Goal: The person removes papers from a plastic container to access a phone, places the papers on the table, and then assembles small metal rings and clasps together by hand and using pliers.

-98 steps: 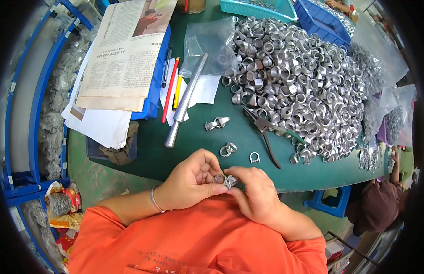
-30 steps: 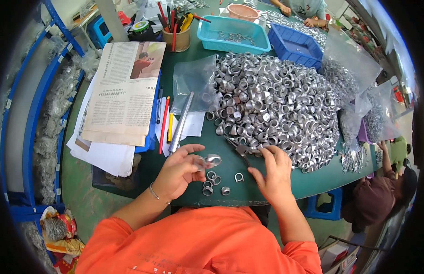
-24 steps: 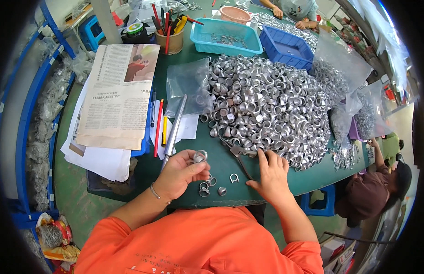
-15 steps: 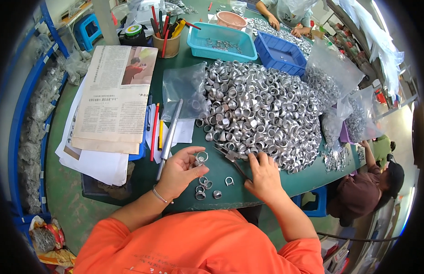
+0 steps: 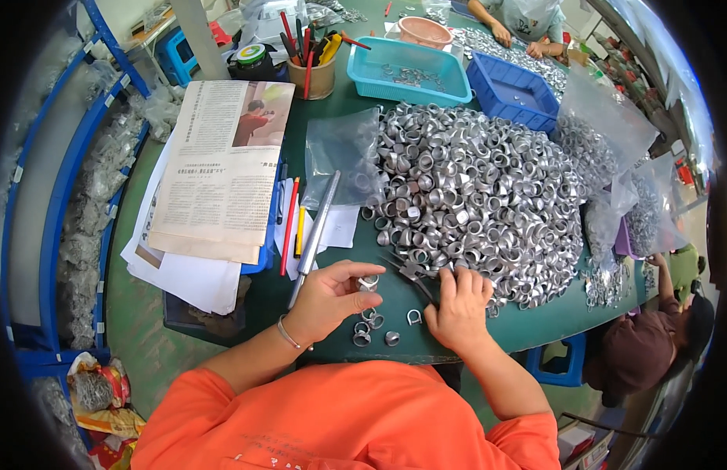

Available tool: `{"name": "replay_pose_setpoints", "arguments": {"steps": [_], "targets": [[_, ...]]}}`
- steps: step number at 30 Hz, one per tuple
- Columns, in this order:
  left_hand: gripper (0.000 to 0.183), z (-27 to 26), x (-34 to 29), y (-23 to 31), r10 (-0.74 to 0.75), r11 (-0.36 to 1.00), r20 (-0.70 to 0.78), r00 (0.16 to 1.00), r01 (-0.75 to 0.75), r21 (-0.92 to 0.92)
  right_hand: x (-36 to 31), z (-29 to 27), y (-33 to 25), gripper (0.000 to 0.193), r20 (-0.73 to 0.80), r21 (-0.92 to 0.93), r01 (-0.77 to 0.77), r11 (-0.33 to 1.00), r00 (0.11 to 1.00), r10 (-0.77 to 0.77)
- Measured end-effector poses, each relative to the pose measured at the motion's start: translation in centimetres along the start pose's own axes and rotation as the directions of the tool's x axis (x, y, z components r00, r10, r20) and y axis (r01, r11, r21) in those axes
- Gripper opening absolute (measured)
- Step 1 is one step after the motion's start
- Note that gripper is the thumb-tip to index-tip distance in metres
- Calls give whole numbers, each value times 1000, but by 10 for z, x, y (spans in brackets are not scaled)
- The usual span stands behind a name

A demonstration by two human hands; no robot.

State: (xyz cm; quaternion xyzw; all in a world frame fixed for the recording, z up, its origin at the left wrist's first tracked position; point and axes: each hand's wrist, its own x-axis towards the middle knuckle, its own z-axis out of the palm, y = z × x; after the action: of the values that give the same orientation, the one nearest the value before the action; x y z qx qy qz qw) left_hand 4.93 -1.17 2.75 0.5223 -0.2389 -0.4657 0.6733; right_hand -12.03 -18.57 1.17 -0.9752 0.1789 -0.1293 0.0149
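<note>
Between the thumb and index finger of my left hand (image 5: 332, 301) a silvery metal ring (image 5: 369, 283) is pinched. Whether more rings are tucked in the palm I cannot tell. My right hand (image 5: 460, 309) has its thumb and fingers around the handles of dark-handled pliers (image 5: 410, 270), whose jaws point up and left toward the held ring without touching it. Just below my left hand, a few loose rings (image 5: 362, 336) lie together on the green table. A lone open-ended ring (image 5: 414, 316) sits between my hands. Beyond them rises a large heap of metal rings (image 5: 473, 196).
A silver rod (image 5: 316, 235), a red pen (image 5: 290, 227) and newspapers (image 5: 214, 172) lie at left. Behind the heap stand a turquoise basket (image 5: 410, 70), a blue crate (image 5: 512, 90) and a tool pot (image 5: 310, 78). Co-workers sit across and at right.
The view has shifted, so everything appears further right. The ring in my left hand has turned, its opening showing less. The pliers and my right hand have come slightly closer to it.
</note>
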Motion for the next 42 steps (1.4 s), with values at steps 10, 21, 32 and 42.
{"name": "replay_pose_setpoints", "arguments": {"steps": [10,21,32,42], "targets": [[35,-3,8,1,-93,904,79,993,118,-411,-19,-11,-6,58,440,888,-451,84,889,125],[44,3,8,-2,97,939,4,995,-90,-333,-16,-2,-26,46,-10,864,-23,503,998,63],[48,7,3,6,24,979,26,999,-19,-204,-9,-3,-36,49,-97,817,41,576,993,66],[66,1,0,8,124,986,43,991,-118,-113,-7,-1,-37,49,-141,787,72,613,988,65]]}}
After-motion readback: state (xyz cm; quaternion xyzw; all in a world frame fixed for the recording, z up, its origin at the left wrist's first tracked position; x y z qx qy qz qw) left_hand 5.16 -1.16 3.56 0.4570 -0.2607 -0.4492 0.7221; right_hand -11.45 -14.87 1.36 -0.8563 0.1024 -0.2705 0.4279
